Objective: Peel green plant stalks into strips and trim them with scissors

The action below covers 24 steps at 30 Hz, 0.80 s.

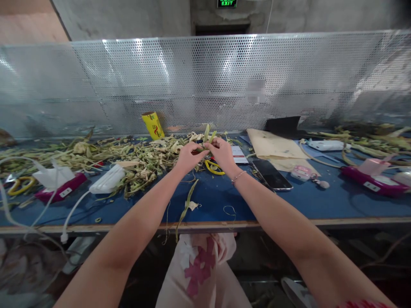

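My left hand (190,156) and my right hand (222,155) meet above the blue table, fingertips pinched on a green plant stalk (207,131) whose pale ends stick up between them. Part of the stalk is hidden by the fingers. Just under my right hand lie yellow-handled scissors (214,171). A heap of dried, curled plant stems and leaves (150,160) spreads to the left of my hands. Closer to me, a single long green strip (188,204) hangs over the table's front edge.
A perforated metal panel (180,81) closes off the back. A yellow packet (153,125) leans there. To the right are a phone (272,174), brown paper (272,145) and a pink-and-white case (301,172). Left are a white power strip (107,179) with cables and a magenta tissue pack (61,191).
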Tool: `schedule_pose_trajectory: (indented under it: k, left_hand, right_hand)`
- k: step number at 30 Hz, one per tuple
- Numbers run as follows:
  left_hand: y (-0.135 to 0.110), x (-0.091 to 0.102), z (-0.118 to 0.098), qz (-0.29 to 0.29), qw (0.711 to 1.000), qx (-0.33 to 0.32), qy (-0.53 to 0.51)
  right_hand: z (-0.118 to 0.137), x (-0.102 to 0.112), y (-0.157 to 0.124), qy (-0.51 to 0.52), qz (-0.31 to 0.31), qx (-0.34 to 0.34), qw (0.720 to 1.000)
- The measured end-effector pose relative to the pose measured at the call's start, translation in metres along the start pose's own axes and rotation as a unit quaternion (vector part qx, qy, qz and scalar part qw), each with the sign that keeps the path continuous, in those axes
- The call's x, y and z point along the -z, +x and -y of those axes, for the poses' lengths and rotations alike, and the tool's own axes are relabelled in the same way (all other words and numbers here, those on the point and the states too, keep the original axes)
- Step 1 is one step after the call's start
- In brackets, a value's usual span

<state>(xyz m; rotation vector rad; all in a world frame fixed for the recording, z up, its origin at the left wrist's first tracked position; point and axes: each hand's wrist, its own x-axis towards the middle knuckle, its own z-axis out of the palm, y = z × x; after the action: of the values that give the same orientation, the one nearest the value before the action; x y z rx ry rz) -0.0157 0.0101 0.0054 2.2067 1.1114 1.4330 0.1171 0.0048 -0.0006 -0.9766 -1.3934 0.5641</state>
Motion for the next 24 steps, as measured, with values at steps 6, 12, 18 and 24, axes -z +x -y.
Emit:
schedule_pose_trajectory:
  k: [6,12,18,24]
  left_hand:
    - [0.003,0.001,0.004,-0.042,0.999,0.003,0.010]
    - [0.003,0.004,0.002,-0.071,0.997,0.033,0.009]
    - [0.002,0.003,0.001,-0.051,0.999,-0.013,-0.013]
    - [0.001,0.002,-0.001,-0.042,0.999,-0.014,-0.020]
  right_hand:
    - [-0.004,-0.005,0.002,0.095,0.017,-0.123,0.988]
    - [-0.006,-0.012,0.003,0.250,0.024,-0.348,0.903]
    - [-0.009,-0.007,0.005,0.308,-0.050,-0.228,0.922]
    - [0.000,-0.003,0.001,0.202,-0.038,-0.038,0.978]
